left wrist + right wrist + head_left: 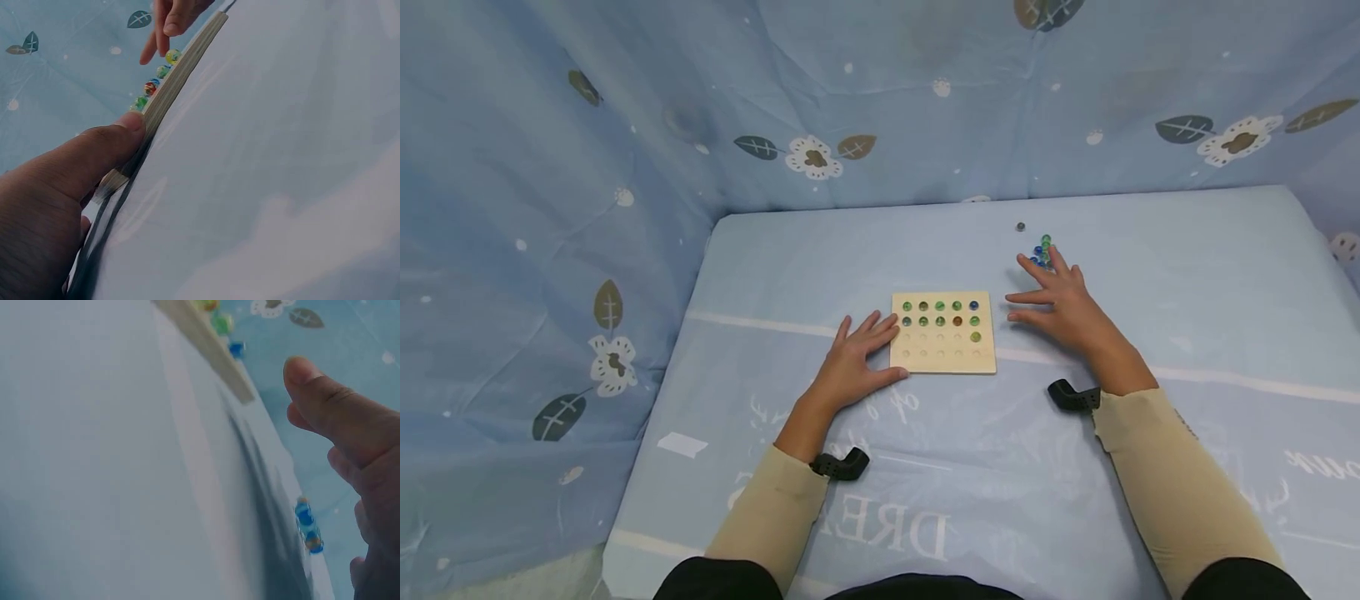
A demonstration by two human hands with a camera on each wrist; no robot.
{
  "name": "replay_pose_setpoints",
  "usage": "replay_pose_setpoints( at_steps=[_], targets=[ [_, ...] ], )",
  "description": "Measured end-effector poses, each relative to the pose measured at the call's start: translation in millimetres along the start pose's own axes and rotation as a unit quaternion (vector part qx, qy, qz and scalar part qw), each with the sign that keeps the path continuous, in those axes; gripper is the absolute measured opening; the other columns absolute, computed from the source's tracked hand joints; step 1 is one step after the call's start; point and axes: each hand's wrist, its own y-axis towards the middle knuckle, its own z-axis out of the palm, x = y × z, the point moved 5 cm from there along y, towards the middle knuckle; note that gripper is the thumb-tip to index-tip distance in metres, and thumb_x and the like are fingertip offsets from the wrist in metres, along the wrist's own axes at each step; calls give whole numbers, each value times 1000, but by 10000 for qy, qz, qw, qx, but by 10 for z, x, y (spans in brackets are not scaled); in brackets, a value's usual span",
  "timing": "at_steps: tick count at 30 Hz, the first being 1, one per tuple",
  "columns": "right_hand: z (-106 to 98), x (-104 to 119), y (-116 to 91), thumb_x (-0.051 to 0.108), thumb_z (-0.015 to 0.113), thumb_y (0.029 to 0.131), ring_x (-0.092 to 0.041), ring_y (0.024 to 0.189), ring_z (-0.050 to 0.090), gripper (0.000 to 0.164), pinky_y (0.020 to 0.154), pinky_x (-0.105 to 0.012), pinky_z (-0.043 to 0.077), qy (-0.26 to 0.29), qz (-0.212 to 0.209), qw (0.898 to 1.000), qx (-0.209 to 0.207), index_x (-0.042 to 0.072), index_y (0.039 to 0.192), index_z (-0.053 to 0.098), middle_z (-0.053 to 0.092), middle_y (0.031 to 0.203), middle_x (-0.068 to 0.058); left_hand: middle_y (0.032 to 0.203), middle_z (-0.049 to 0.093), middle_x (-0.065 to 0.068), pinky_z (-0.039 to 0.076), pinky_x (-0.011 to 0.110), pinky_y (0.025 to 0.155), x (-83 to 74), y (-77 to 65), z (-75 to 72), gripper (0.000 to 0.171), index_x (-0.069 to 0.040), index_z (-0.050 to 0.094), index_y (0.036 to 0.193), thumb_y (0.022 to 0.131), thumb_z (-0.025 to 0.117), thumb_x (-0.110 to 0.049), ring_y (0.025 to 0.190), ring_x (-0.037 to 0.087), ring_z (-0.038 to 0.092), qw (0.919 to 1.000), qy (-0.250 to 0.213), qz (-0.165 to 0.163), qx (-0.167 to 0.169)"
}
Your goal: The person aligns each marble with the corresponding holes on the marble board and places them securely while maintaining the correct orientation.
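A pale wooden board (936, 363) with rows of round hollows lies on the table. Glass marbles fill its two far rows, among them a blue marble (973, 306) and a reddish one (957, 321); one green marble (975, 337) sits at the right end of the third row. My left hand (856, 358) rests at the board's left edge, its thumb (131, 123) touching the near side. To the right of the board hovers my right hand (1060, 308), fingers spread and holding nothing visible. Just beyond its fingertips lies a cluster of loose marbles (1038, 250), partly hidden by the hand.
A single dark marble (1020, 227) lies apart, farther back than the cluster. The table (820, 258) is covered by a light blue cloth with printed lettering. A patterned curtain (887, 100) hangs behind it, and a white patch (682, 444) shows at the left.
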Motion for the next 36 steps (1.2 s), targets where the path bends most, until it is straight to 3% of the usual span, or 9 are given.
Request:
replay_pose_setpoints(
  at_steps=[8,14,24,36],
  targets=[
    [-231,-291,70,26,76,87,-35,153,-8,38,117,-68,-8,-196,683,9970,293,6,119,72,24,163,-10,155,40,-9,4,52,125,13,7,4,79,-20,47,147,80,78,-49,149,17,27,10000,9,27,-59],
    [-368,-468,182,30,74,89,-30,152,-16,44,116,-69,-10,-127,1172,9926,277,4,124,68,14,166,-6,155,40,-8,5,53,125,-8,5,-16,78,-18,48,147,81,77,-49,149,18,28,9999,-2,67,-74],
    [-395,-626,284,24,72,91,-35,152,-14,34,119,-64,-8,-82,1258,9920,26,2,118,71,15,165,-7,155,40,-9,4,52,125,-12,3,2,78,-19,48,147,81,77,-49,149,16,27,10000,-25,-2,-15],
    [-355,-755,293,26,70,93,-36,151,-14,35,116,-70,-7,97,1339,9909,-71,3,119,70,14,166,-7,154,40,-8,5,53,125,-19,-7,-15,78,-19,49,146,80,78,-49,149,17,28,10000,-3,4,-70]
  ],
)
